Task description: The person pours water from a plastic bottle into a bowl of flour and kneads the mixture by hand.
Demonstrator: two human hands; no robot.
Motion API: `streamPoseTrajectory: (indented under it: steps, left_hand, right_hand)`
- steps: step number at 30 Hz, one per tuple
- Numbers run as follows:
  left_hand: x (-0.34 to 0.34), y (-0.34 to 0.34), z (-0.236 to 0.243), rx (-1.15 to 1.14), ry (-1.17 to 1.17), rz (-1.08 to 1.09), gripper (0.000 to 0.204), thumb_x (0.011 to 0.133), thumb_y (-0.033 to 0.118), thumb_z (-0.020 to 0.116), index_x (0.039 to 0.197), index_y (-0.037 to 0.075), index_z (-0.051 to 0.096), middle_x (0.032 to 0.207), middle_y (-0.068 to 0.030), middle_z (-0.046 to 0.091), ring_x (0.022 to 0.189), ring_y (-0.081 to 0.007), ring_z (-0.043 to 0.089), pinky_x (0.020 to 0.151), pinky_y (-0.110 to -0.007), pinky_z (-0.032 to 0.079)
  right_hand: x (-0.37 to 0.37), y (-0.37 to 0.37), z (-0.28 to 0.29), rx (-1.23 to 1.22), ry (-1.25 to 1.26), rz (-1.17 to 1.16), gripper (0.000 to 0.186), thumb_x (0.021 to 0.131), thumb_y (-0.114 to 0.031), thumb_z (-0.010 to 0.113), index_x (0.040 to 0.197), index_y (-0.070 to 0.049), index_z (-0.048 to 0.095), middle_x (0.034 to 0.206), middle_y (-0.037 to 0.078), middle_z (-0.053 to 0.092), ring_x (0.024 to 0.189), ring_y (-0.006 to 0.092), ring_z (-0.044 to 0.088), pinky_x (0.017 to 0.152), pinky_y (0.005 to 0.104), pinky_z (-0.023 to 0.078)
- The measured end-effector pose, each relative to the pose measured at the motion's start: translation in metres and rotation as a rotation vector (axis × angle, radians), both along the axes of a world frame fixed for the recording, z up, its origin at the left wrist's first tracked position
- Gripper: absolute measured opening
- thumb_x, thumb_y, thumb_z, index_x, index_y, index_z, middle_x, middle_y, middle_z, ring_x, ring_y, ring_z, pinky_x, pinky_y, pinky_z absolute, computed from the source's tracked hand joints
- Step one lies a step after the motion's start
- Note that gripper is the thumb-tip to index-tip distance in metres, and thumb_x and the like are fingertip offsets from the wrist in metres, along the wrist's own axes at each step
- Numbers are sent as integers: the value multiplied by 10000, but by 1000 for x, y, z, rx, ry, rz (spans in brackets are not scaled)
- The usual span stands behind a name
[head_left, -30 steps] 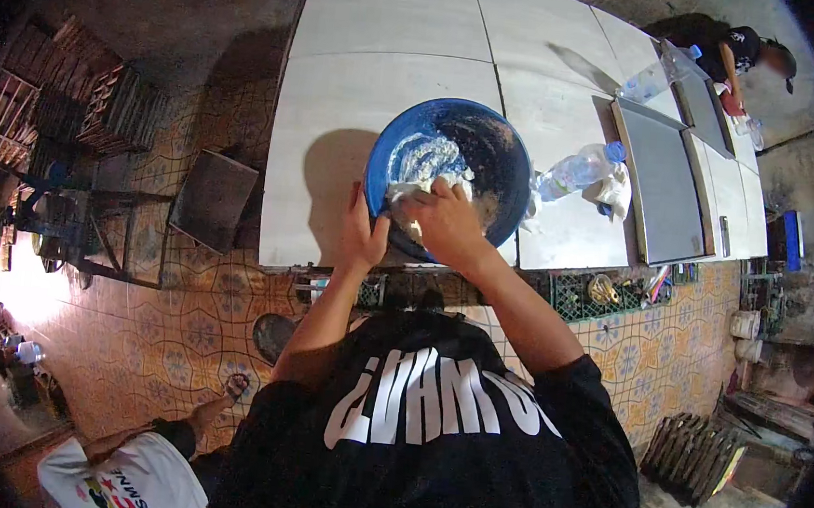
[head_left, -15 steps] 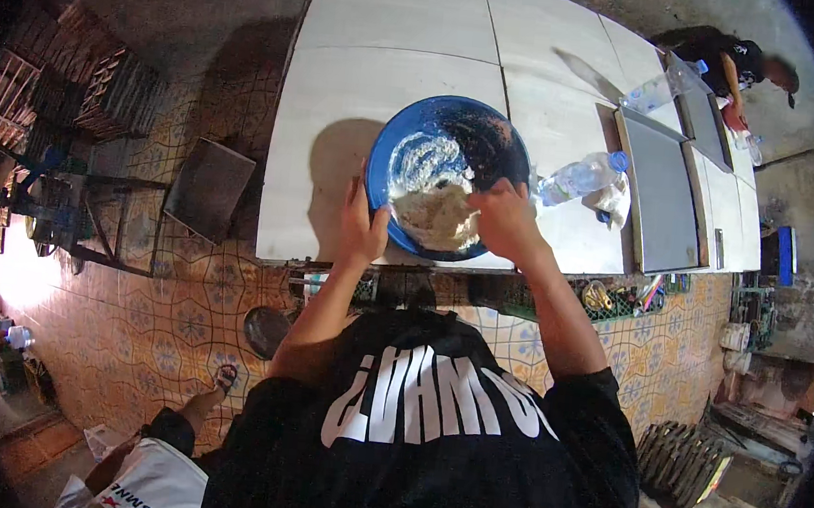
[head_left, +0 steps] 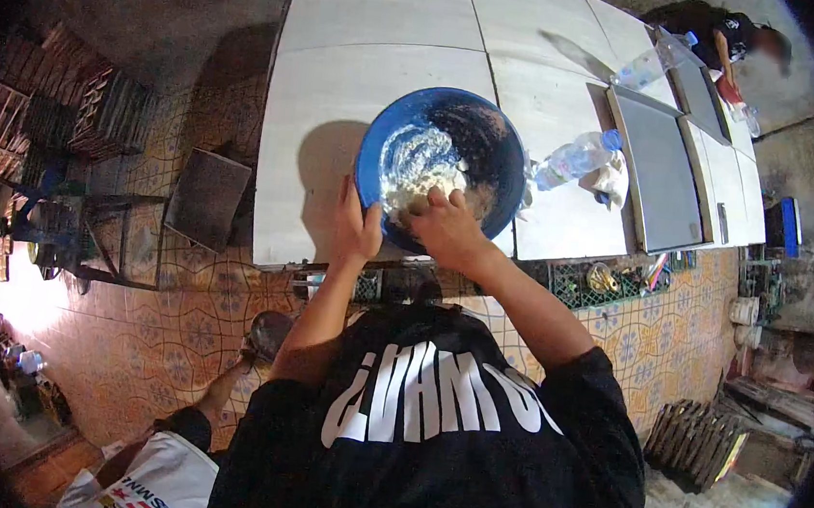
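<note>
Near the white table's (head_left: 344, 84) front edge sits a blue bowl (head_left: 505, 171), pale floury mix (head_left: 421, 166) inside. Step looks like hand-mixing; next stroke probably calls for gathering mix off the wall, bowl steadied. Left hand (head_left: 358, 234): thumb and fingers spread, braced against bowl side. Right hand (head_left: 448, 232): fingers bent into mix, closure can't tell.

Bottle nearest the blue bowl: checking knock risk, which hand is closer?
Right. The right hand is in the bowl, left of the bottle; the left hand is farther, at the bowl's near-left side.
</note>
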State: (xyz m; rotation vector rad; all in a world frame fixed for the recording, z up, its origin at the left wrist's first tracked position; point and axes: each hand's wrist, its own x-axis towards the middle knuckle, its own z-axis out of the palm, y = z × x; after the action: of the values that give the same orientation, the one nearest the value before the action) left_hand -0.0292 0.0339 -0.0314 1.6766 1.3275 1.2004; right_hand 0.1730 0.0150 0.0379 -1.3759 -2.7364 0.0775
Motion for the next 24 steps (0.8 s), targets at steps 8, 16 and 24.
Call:
streamPoseTrajectory:
  steps: [8, 16, 24]
  left_hand:
    - [-1, -2, 1, 46, -11, 68, 702, 871, 158, 535, 1533, 8, 355, 1351, -310, 526, 1177, -499, 553, 1007, -516, 455]
    - [3, -4, 21, 75, -4, 78, 653, 862, 173, 547, 1479, -1, 423, 1331, -291, 559, 1161, -477, 576, 991, -521, 459]
    - [-4, -2, -7, 116, 88, 101, 652, 864, 161, 521, 1479, -24, 407, 1289, -304, 547, 1096, -470, 585, 950, -540, 461]
  right_hand:
    - [32, 14, 25, -74, -154, -14, 92, 769, -154, 675, 811, -127, 753, 842, 87, 713, 1077, 293, 590, 878, 503, 390]
    - [34, 0, -9, -23, 17, -193, 169, 772, -187, 690, 930, -135, 715, 853, 99, 710, 924, 319, 658, 893, 489, 374]
    - [28, 11, 14, 5, 94, -282, 227, 777, -102, 628, 959, -142, 756, 904, 90, 720, 1021, 311, 610, 848, 509, 368]
